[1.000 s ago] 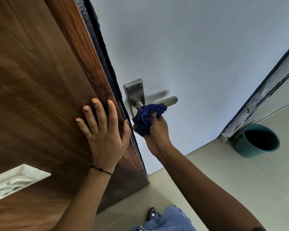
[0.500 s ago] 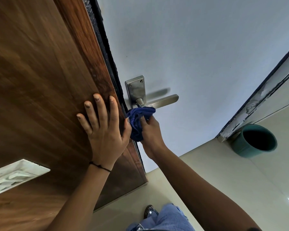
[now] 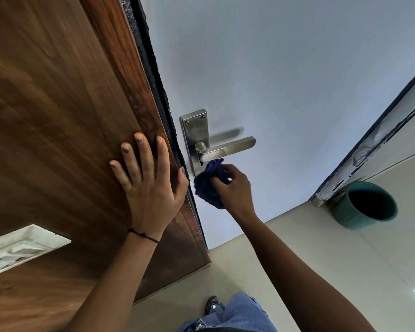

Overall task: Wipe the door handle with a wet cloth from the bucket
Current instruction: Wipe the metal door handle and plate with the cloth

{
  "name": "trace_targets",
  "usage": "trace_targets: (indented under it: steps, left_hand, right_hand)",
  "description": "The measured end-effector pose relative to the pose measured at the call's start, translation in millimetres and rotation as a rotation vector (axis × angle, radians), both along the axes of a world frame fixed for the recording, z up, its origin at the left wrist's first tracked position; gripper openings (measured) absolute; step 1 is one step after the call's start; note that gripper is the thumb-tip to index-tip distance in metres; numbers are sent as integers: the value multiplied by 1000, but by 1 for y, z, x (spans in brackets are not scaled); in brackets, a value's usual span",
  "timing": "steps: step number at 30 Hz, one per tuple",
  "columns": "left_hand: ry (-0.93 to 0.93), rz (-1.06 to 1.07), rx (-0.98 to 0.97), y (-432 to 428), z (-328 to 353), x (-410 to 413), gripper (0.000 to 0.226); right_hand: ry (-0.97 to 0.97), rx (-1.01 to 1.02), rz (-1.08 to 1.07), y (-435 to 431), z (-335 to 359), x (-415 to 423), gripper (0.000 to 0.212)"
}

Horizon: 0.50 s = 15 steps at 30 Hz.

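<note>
A steel lever door handle (image 3: 228, 146) on a steel backplate (image 3: 195, 130) sits on the pale blue door face. My right hand (image 3: 235, 188) grips a bunched dark blue cloth (image 3: 210, 183) just under the lever, its upper fold touching the lower part of the backplate. My left hand (image 3: 149, 183) lies flat with fingers spread on the brown wooden panel (image 3: 58, 116), thumb at the black door edge. A teal bucket (image 3: 364, 206) stands on the floor at the right, beside the door frame; its inside looks dark.
A worn, chipped door frame (image 3: 374, 144) runs diagonally at the right above the bucket. Cream floor tiles (image 3: 297, 259) fill the lower right. My blue jeans (image 3: 237, 315) and a sandalled foot (image 3: 212, 304) show at the bottom. A white plate (image 3: 17, 248) is set in the wooden panel.
My right hand has moved the cloth off the lever's neck, down and left past the backplate, then slightly right; the lever is now fully uncovered. My left hand stays pressed on the wood.
</note>
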<state>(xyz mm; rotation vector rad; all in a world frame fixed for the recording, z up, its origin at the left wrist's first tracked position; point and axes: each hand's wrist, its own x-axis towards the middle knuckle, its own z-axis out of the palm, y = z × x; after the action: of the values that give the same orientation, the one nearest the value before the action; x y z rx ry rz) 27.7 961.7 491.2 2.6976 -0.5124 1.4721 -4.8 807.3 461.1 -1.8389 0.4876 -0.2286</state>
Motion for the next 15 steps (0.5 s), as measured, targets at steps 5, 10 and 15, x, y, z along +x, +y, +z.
trace_targets:
  steps: [5, 10, 15]
  left_hand:
    - [-4, 10, 9, 0, -2, -1, 90]
    - [-11, 19, 10, 0, -2, -1, 89]
    - [-19, 23, 20, 2, -4, -1, 87]
  right_hand:
    - [-142, 112, -436, -26, -5, -22, 45]
    - [-348, -134, -360, -20, 22, -18, 52]
    - [-416, -678, -55, 18, 9, -15, 43]
